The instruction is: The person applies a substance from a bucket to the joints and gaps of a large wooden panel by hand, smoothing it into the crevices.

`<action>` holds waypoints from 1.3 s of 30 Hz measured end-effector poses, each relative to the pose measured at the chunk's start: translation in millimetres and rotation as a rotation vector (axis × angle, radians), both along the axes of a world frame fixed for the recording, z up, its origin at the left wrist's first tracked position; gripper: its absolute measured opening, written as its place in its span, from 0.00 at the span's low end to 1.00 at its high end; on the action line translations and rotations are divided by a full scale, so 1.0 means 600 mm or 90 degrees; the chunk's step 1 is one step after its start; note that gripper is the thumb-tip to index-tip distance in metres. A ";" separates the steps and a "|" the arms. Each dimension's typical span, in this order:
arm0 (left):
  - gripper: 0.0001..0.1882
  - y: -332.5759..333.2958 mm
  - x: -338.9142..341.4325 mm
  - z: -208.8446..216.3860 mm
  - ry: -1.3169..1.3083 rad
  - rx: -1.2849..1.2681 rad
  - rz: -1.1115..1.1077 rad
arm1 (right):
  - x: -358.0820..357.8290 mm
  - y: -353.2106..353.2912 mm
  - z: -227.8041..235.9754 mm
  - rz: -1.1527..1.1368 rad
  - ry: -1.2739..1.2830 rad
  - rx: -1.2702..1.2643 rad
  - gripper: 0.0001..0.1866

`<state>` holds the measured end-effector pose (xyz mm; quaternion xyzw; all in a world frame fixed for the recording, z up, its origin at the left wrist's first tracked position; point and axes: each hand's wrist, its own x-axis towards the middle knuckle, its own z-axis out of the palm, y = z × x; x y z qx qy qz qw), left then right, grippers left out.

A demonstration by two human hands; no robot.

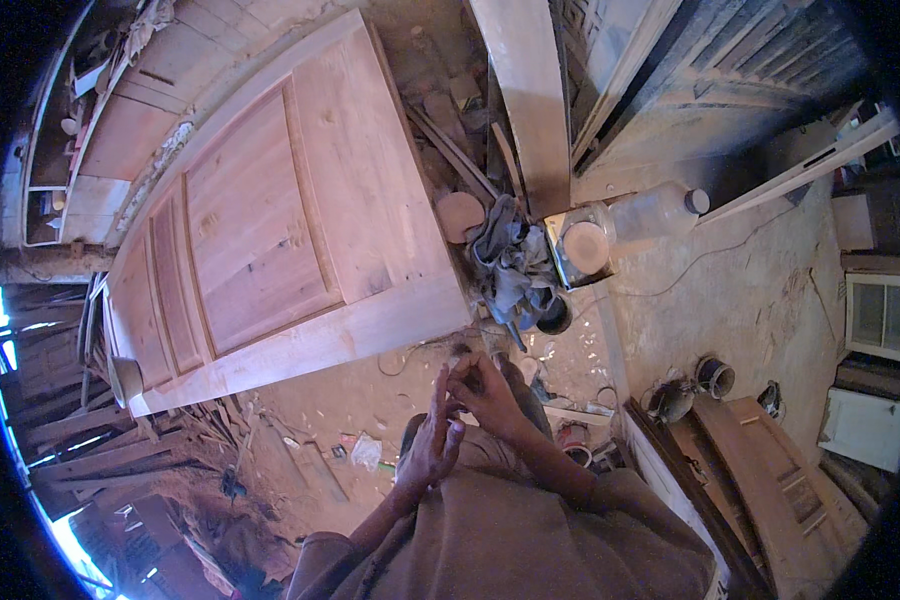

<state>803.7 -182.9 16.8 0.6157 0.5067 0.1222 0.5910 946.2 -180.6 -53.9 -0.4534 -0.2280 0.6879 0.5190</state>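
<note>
My hands meet in front of my body, below the near edge of a panelled wooden door (260, 210). My left hand (433, 440) is upright with its fingers stretched out and its thumb apart. Curled fingers of my right hand (485, 393) press together against the left fingertips. Anything between them is too small or hidden to make out. Neither hand touches the door, which lies flat and raised, its pale bare wood framing recessed panels.
Grey crumpled cloth (515, 255) lies beyond the door's right corner. Near it stand a round-lidded container (584, 247) and a clear plastic bottle (655, 212). More wooden doors (770, 470) lean at lower right. Wood scraps (210, 440) and a plastic bag (366, 452) litter the floor.
</note>
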 end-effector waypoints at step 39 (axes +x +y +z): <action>0.30 0.279 0.286 -0.313 0.301 0.466 -0.281 | 0.335 0.562 -0.339 0.734 -0.829 0.023 0.22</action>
